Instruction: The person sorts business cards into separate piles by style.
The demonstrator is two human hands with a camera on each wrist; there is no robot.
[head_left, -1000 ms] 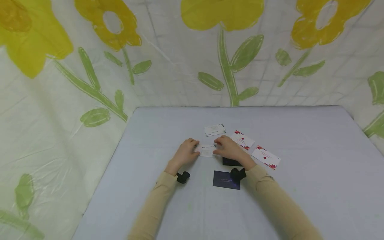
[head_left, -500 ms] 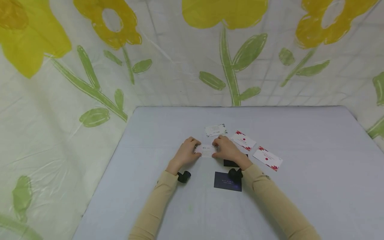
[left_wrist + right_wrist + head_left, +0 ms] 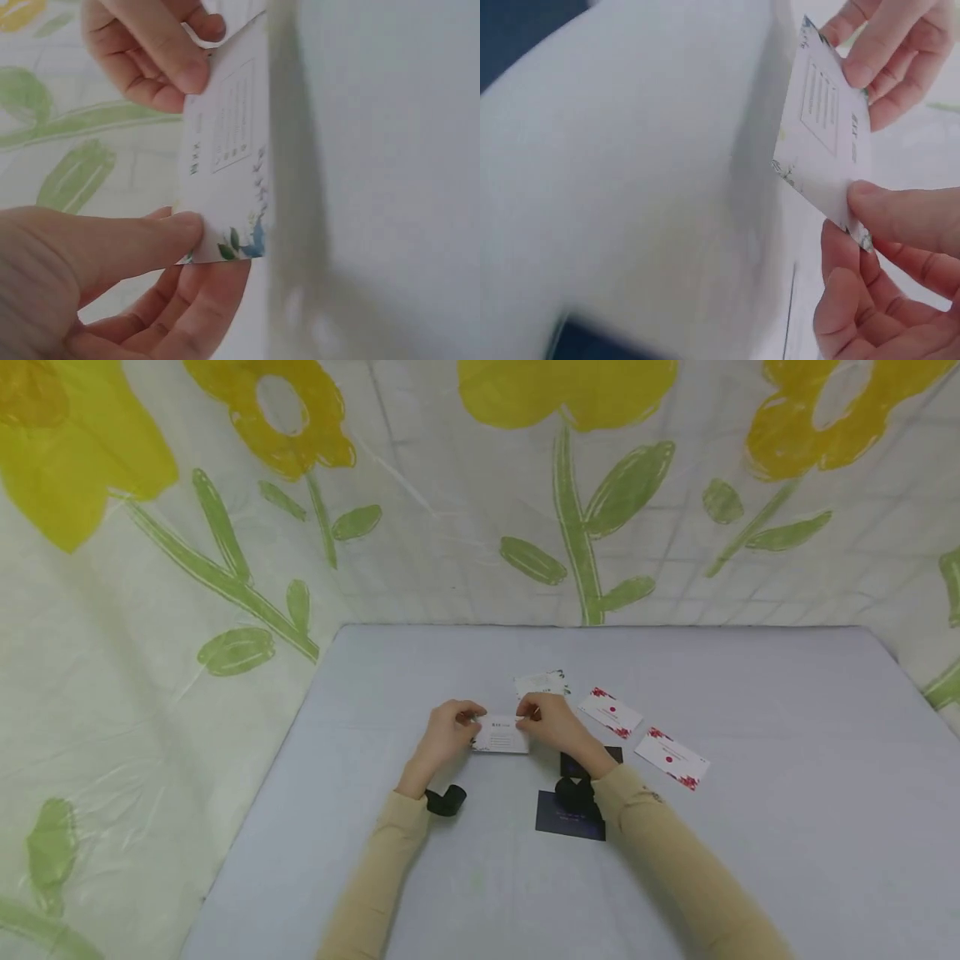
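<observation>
Both hands hold one white card just above the table.

The left hand [image 3: 444,737] pinches the card [image 3: 501,735] at one short end, the right hand [image 3: 553,727] at the other — each grip clamped on it, thumb against fingers. Behind lies another white card [image 3: 542,683]; to the right, two red-flowered cards [image 3: 612,712]; nearer, a dark card [image 3: 568,817] on the table [image 3: 750,860].

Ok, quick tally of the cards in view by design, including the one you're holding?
White card with leaf print, held by left hand and right hand: 1
White card with leaf print on the table: 1
White cards with red flowers: 2
Dark cards: 2
Total: 6
</observation>
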